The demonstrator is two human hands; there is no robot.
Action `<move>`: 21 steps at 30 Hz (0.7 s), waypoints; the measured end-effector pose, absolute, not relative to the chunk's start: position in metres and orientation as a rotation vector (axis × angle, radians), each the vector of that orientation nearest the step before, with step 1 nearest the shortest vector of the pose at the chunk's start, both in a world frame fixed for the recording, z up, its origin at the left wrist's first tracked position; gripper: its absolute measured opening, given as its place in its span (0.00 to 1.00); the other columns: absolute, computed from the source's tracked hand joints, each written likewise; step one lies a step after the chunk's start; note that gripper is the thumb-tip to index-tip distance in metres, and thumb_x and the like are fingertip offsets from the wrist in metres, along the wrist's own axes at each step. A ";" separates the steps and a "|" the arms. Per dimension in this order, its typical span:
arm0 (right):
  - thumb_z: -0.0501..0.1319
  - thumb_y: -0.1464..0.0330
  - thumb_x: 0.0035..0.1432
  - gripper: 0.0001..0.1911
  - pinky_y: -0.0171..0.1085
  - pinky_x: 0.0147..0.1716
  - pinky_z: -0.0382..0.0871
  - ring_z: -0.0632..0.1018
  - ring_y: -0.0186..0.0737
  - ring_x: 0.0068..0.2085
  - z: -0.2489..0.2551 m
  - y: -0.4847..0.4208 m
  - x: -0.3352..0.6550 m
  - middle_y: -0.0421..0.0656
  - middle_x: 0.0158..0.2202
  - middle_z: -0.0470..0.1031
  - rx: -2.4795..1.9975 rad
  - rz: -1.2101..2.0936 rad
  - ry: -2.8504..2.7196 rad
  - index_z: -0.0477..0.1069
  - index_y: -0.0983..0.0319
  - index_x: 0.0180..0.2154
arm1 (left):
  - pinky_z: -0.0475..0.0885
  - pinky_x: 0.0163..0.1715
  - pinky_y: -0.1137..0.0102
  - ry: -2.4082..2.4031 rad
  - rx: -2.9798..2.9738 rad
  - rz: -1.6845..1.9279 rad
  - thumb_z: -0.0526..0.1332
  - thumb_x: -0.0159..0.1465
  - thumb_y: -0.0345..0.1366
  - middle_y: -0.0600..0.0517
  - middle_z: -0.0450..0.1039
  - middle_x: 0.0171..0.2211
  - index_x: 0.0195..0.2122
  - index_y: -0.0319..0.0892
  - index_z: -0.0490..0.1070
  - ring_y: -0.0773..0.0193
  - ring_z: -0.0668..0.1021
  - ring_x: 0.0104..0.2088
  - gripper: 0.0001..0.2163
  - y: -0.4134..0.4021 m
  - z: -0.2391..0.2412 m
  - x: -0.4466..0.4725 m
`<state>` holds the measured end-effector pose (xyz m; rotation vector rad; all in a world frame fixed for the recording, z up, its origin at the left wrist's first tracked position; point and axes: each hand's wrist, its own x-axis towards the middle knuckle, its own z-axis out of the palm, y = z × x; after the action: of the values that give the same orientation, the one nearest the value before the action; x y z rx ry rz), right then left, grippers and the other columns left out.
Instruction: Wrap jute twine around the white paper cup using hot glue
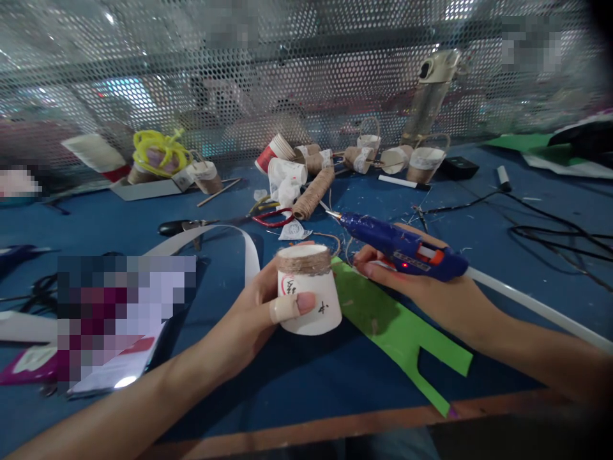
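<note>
My left hand [258,306], its thumb wrapped in a beige bandage, grips a white paper cup [310,300]. Brown twine [306,262] is wound round the cup's upper end, and dark handwritten marks show on its side. A blue glue gun [397,243] is held in my right hand [407,287], fingers closed below the gun's body. Its nozzle points left, beyond the cup and apart from it. A red light glows on the gun, and a long whitish glue stick [527,292] extends from its back. Behind the cup lies a roll of twine [313,195].
Green cut sheet [383,313] lies under my right hand. Red-handled scissors [272,218], a white strip [251,255] and a phone-like pixelated item [129,326] are leftward. Twine-wrapped cups [359,160], a bottle [428,96] and perforated metal screen [306,70] stand behind. Black cables [550,236] lie right.
</note>
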<state>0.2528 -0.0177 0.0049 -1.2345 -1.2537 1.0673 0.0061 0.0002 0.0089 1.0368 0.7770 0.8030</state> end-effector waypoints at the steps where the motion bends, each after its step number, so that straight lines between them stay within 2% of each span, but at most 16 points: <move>1: 0.82 0.59 0.49 0.16 0.44 0.47 0.84 0.86 0.43 0.40 0.005 -0.016 0.254 0.39 0.36 0.86 -1.262 1.048 -1.234 0.81 0.55 0.35 | 0.82 0.45 0.68 0.778 1.029 0.816 0.80 0.57 0.40 0.48 0.88 0.51 0.56 0.48 0.81 0.48 0.86 0.53 0.25 0.000 0.009 0.006; 4: 0.82 0.58 0.47 0.17 0.48 0.50 0.84 0.87 0.46 0.41 0.006 -0.010 0.259 0.41 0.36 0.86 -1.334 0.968 -1.189 0.80 0.55 0.34 | 0.82 0.42 0.69 0.783 1.000 0.850 0.80 0.56 0.41 0.47 0.88 0.50 0.54 0.46 0.83 0.49 0.87 0.50 0.24 0.000 0.011 0.005; 7: 0.82 0.55 0.47 0.18 0.50 0.47 0.85 0.87 0.49 0.40 0.008 -0.008 0.264 0.41 0.35 0.86 -1.317 0.925 -1.224 0.78 0.54 0.32 | 0.82 0.41 0.71 0.744 1.010 0.870 0.79 0.58 0.40 0.48 0.88 0.46 0.50 0.46 0.85 0.51 0.87 0.48 0.19 0.000 0.010 0.005; 11: 0.75 0.56 0.56 0.11 0.49 0.43 0.86 0.88 0.48 0.36 0.011 -0.011 0.268 0.40 0.33 0.85 -1.306 0.840 -1.296 0.78 0.53 0.33 | 0.80 0.42 0.73 0.685 1.013 0.838 0.77 0.61 0.40 0.49 0.88 0.45 0.54 0.49 0.85 0.54 0.86 0.48 0.19 0.001 0.008 0.005; 14: 0.71 0.60 0.60 0.07 0.47 0.40 0.87 0.87 0.45 0.31 0.017 -0.018 0.266 0.39 0.29 0.82 -1.285 0.693 -1.372 0.77 0.52 0.32 | 0.79 0.43 0.74 0.659 0.993 0.800 0.77 0.61 0.40 0.50 0.88 0.44 0.53 0.49 0.85 0.56 0.86 0.47 0.18 0.001 0.008 0.005; 17: 0.71 0.61 0.60 0.08 0.43 0.36 0.86 0.85 0.42 0.27 0.023 -0.026 0.265 0.37 0.26 0.80 -1.242 0.600 -1.448 0.75 0.53 0.31 | 0.78 0.43 0.75 0.636 0.990 0.793 0.77 0.62 0.39 0.52 0.88 0.43 0.53 0.49 0.85 0.60 0.85 0.44 0.17 0.000 0.008 0.007; 20: 0.72 0.58 0.61 0.11 0.39 0.33 0.86 0.82 0.40 0.22 0.024 -0.037 0.273 0.34 0.22 0.79 -1.229 0.603 -1.529 0.73 0.52 0.32 | 0.78 0.44 0.73 0.647 0.980 0.819 0.78 0.61 0.39 0.51 0.87 0.45 0.53 0.48 0.84 0.59 0.85 0.46 0.19 0.000 0.009 0.009; 21: 0.73 0.59 0.61 0.11 0.36 0.27 0.84 0.81 0.38 0.20 0.023 -0.040 0.278 0.33 0.21 0.78 -1.230 0.674 -1.660 0.74 0.52 0.33 | 0.78 0.45 0.72 0.655 0.975 0.835 0.78 0.61 0.40 0.50 0.87 0.47 0.54 0.47 0.83 0.58 0.85 0.47 0.20 0.000 0.008 0.009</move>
<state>0.2776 -0.0403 0.0226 -1.2299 -1.6596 0.6741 0.0092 0.0000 0.0084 0.9750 0.6550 0.8351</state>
